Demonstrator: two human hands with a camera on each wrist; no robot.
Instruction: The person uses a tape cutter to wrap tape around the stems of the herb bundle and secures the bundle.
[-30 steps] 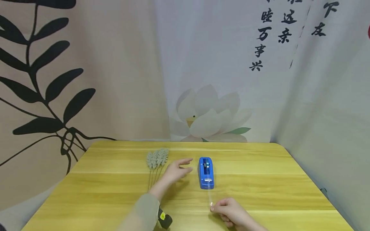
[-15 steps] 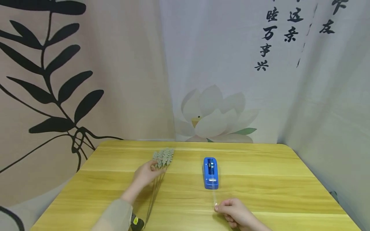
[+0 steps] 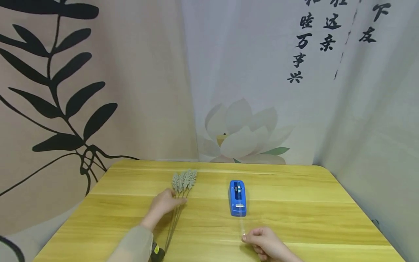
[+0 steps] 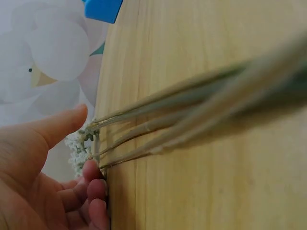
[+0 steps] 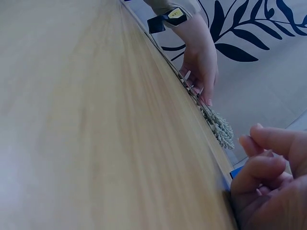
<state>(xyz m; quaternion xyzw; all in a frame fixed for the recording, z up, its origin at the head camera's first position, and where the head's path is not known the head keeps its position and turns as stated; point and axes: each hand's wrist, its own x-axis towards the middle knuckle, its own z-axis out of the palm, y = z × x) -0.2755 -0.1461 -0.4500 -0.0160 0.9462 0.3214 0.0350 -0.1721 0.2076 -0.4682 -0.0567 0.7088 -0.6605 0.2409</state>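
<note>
A bunch of dried-looking flowers with pale grey-green heads [image 3: 184, 181] and long thin stems [image 3: 171, 229] lies on the table at centre left. Just below the heads is my left hand [image 3: 163, 203], thumb stretched out across the stems. The left wrist view shows the thumb [image 4: 67, 125] apart from the curled fingers [image 4: 93, 184], with stems running between them. A blue tape dispenser [image 3: 238, 198] stands to the right of the flowers. My right hand [image 3: 266, 242] pinches the end of the clear tape [image 3: 242, 223], which is drawn out from the dispenser toward the near side.
The wood-grain table [image 3: 311, 203] reaches back to a printed curtain [image 3: 147, 91] with a plant, a lotus and writing. A dark wrist device with a yellow mark [image 3: 158, 251] sits at the left sleeve, beside the stem ends.
My left hand has gone from beside the dispenser leftward to the flowers, then slightly down from the heads to the upper stems, its thumb spreading. The right hand keeps holding the tape end.
</note>
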